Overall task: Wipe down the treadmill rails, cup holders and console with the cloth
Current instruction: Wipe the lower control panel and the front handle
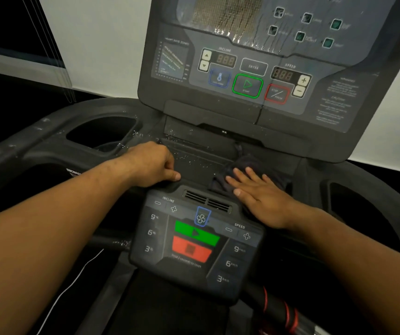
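A person stands at a treadmill, both bare arms reaching forward. Far left of the keypad [194, 238], a deep oval cup holder [102, 131] is sunk in matte black plastic. The left hand [153, 163] rests at the keypad's upper left corner, fingers curled under into a loose fist, thumb pointing right, nothing visible in it. Just above the keypad runs a shallow ribbed tray [194, 155], long axis left to right, speckled with droplets. At the keypad's upper right corner lies the cloth [244, 163], dark, soft and bunched, with the right hand [259, 192] flat on top, fingers straight and spread, pressing down. The droplets lie left of the cloth, between the two hands, so the next wipe probably sweeps leftward along the tray. The right hand is the one on the cloth. Above the keypad rises the glossy console [254, 68], its screen streaked with wet runs.
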### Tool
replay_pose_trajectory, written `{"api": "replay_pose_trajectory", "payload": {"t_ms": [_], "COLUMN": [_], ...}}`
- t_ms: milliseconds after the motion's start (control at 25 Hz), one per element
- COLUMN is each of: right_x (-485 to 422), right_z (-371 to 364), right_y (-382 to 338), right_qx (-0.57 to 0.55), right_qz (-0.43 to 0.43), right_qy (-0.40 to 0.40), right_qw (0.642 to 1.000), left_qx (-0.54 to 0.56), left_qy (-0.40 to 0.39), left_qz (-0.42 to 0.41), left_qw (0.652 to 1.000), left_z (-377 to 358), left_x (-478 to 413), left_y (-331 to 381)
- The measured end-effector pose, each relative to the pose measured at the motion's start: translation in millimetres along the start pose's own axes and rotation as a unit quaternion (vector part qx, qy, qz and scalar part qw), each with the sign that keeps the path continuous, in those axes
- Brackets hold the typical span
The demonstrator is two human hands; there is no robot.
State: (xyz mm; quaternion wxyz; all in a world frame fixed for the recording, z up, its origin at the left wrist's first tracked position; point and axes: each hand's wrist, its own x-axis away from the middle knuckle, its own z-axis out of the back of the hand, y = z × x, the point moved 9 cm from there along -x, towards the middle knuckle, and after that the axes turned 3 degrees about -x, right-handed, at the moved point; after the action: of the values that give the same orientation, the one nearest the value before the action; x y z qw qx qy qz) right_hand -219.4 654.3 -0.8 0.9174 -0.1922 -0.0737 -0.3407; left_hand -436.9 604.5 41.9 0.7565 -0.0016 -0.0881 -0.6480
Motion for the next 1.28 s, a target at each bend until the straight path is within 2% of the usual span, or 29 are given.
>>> {"api": "replay_pose_trajectory", "payload": {"t_ms": [120, 280, 480, 680, 800, 960, 1160, 1280], "right_x": [28.5, 61.4, 26.9, 6.1, 28.0, 61.0, 26.0, 4.1], "right_z": [-0.1, 7.2, 6.5, 7.7, 11.6, 18.9, 7.1, 3.8], "right_y": [12.5, 32.6, 32.4, 21.3, 18.1, 17.3, 9.6, 8.1], "right_qx": [-0.016, 0.019, -0.008, -0.052, -0.101, -0.085, -0.067, -0.053], "right_qz": [0.011, 0.003, -0.04, -0.08, -0.088, -0.097, -0.102, -0.101], "right_qy": [0.002, 0.0, -0.013, 0.032, 0.071, 0.094, 0.037, 0.015], "right_qw": [1.0, 1.0, 0.999, 0.995, 0.988, 0.987, 0.992, 0.993], "left_qx": [0.01, 0.007, 0.014, 0.003, -0.016, -0.007, 0.005, -0.028], "left_qy": [0.0, -0.007, -0.024, -0.089, -0.083, -0.078, -0.081, -0.125], "left_qz": [0.01, 0.002, -0.035, -0.093, -0.112, -0.125, -0.12, -0.11], "left_qw": [1.0, 1.0, 0.999, 0.992, 0.99, 0.989, 0.989, 0.986], "left_z": [-1.5, -2.0, -3.2, -7.9, -7.0, -6.0, -5.6, -4.5], "left_x": [1.0, -1.8, -13.1, -28.1, -27.7, -22.3, -21.1, -23.7], "left_y": [-1.2, -0.3, -1.8, 4.4, 8.0, 8.4, 6.9, 15.9]}}
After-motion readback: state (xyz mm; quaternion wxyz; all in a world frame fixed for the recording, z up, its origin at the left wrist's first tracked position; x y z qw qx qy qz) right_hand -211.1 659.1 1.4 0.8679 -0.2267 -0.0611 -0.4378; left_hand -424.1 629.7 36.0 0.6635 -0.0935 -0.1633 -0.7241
